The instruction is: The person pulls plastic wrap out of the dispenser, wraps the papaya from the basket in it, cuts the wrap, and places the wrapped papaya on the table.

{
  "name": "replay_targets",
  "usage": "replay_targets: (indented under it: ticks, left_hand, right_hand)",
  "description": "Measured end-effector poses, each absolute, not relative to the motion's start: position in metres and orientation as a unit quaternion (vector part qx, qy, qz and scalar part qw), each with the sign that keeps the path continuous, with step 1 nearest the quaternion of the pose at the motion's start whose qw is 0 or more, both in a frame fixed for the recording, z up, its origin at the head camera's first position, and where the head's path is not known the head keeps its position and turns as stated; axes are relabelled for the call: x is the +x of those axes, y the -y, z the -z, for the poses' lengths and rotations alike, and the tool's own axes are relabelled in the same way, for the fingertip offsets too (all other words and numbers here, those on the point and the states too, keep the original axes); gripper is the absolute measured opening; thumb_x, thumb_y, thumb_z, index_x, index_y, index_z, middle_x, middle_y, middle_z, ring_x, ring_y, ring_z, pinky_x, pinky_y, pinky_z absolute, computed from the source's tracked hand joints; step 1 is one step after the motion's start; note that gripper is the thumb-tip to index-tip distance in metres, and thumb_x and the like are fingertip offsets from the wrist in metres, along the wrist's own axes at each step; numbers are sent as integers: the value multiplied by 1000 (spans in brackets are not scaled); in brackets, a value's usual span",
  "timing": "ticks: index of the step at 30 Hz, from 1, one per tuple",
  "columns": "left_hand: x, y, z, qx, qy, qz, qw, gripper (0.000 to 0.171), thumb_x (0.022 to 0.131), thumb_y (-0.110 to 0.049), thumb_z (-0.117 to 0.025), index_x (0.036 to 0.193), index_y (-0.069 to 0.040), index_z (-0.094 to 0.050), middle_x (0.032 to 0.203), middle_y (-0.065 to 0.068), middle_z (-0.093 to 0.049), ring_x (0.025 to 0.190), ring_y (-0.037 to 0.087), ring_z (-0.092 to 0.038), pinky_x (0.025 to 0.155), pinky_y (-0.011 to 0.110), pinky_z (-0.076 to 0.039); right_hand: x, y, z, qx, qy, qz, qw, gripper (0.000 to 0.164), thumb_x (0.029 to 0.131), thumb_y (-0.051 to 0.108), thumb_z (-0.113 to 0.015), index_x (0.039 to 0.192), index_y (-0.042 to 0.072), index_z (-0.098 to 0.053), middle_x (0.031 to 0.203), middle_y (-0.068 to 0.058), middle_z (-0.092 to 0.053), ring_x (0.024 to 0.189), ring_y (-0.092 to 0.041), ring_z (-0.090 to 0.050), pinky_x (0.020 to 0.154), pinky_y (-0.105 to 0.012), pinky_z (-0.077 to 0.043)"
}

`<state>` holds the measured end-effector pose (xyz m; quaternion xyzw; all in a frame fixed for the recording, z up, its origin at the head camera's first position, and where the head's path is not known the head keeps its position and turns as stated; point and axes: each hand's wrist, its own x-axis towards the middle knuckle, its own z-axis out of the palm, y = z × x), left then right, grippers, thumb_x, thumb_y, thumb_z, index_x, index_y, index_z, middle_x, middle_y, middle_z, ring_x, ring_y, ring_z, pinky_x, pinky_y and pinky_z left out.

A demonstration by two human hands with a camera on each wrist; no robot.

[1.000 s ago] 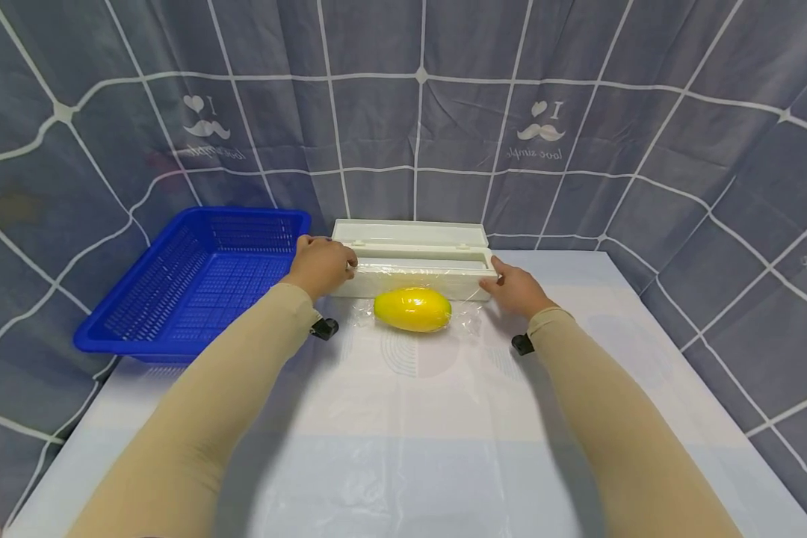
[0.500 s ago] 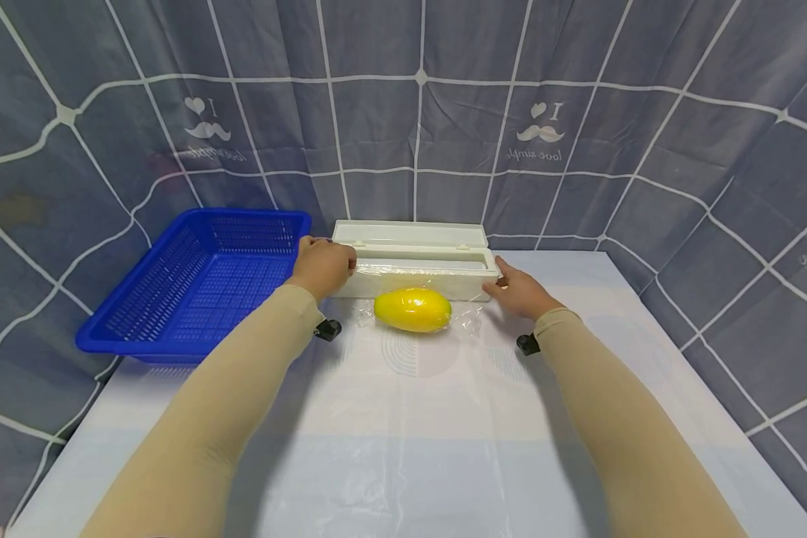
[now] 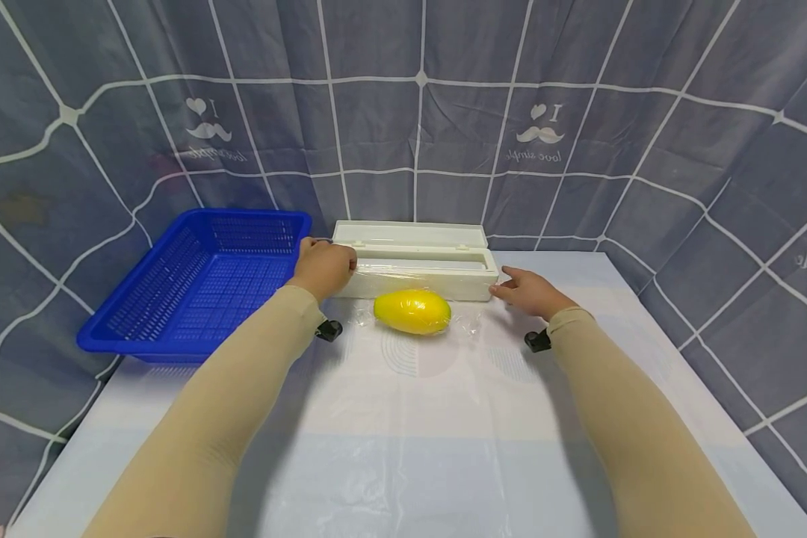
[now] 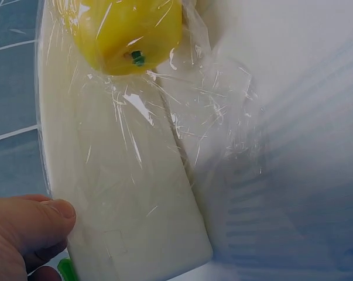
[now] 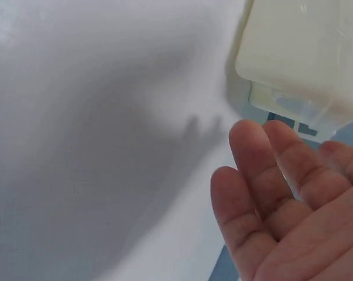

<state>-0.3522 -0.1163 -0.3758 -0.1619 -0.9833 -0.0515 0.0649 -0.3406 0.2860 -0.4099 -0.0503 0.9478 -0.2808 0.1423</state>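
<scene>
Blue basket at nine o'clock from yellow fruit. Left hand at ten — gripping left end of white box. Box at twelve; fruit under clear film. Right hand at three — holding nothing, fingers loose by box's right end.

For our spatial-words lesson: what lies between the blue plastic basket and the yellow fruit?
In the head view, the left hand, its beige sleeve and black wrist camera, then crumpled clear film beside the yellow fruit.

Gry grid curtain – wht tbl
</scene>
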Motion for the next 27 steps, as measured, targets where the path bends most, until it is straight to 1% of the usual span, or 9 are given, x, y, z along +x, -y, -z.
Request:
replay_targets:
  ticks: [2, 5, 8, 11, 14, 16, 19, 23, 27]
  left_hand:
    - [-351, 116, 375, -164, 983, 56, 66, 18, 101, -8, -59, 99, -15, -76, 96, 4, -79, 100, 33, -65, 113, 61, -27]
    - [-349, 116, 374, -166, 982, 64, 62, 18, 101, -9, -59, 101, -14, -76, 97, 4, -79, 101, 34, -65, 114, 61, -26]
    - [-349, 117, 373, -165, 982, 67, 55, 18, 102, -11, -59, 102, -14, -76, 97, 4, -80, 102, 34, -65, 116, 62, -25]
    - [-349, 118, 373, -166, 983, 66, 49, 16, 102, -12, -60, 103, -14, -76, 98, 4, -80, 103, 34, -65, 117, 62, -24]
    - [-349, 118, 372, -167, 983, 68, 44, 15, 102, -13, -61, 103, -14, -76, 99, 4, -79, 103, 34, -64, 117, 63, -24]
    - [-349, 118, 373, -166, 983, 70, 41, 14, 102, -14, -61, 103, -15, -75, 100, 4, -78, 103, 34, -64, 117, 64, -24]
    - [-350, 119, 374, -165, 983, 74, 42, 15, 102, -16, -60, 104, -14, -74, 103, 6, -77, 104, 33, -64, 116, 64, -25]
    - [-350, 119, 374, -163, 982, 84, 41, 14, 103, -18, -59, 103, -13, -73, 104, 5, -77, 104, 33, -63, 115, 62, -25]
    - [-348, 119, 373, -161, 981, 100, 39, 11, 102, -18, -60, 98, -14, -70, 96, 3, -76, 99, 31, -63, 115, 60, -24]
  right_hand:
    - [-339, -285, 409, -45, -951, 280, 119, 78, 108, 48, -52, 164, -2, -29, 152, -28, -55, 139, -43, -55, 117, -58, -43]
    - [-337, -281, 407, -41, -956, 282, 70, 66, 109, 43, -52, 155, -3, -44, 147, -29, -58, 137, -44, -56, 115, -57, -44]
    - [-332, -270, 403, -47, -960, 275, 29, 58, 107, 39, -57, 149, -2, -52, 142, -28, -60, 133, -44, -56, 113, -58, -44]
    - [-327, -257, 401, -49, -968, 243, -23, 51, 105, 38, -63, 139, 0, -61, 139, -27, -60, 132, -47, -51, 114, -59, -40]
    - [-325, -246, 401, -52, -972, 223, -52, 45, 103, 36, -67, 130, 0, -66, 132, -26, -62, 125, -45, -52, 111, -57, -41]
    - [-326, -240, 403, -54, -972, 223, -43, 42, 103, 34, -68, 127, 0, -67, 126, -24, -64, 118, -42, -56, 106, -55, -45]
    - [-326, -233, 405, -59, -973, 220, -15, 41, 102, 30, -68, 128, -1, -66, 121, -22, -66, 108, -38, -61, 100, -52, -51]
    - [-327, -227, 409, -57, -978, 200, -1, 39, 102, 27, -69, 130, 0, -66, 119, -20, -69, 105, -36, -64, 98, -50, -53]
    - [-326, -225, 411, -67, -981, 181, 11, 37, 103, 25, -67, 133, 3, -67, 116, -17, -73, 102, -33, -67, 95, -48, -55]
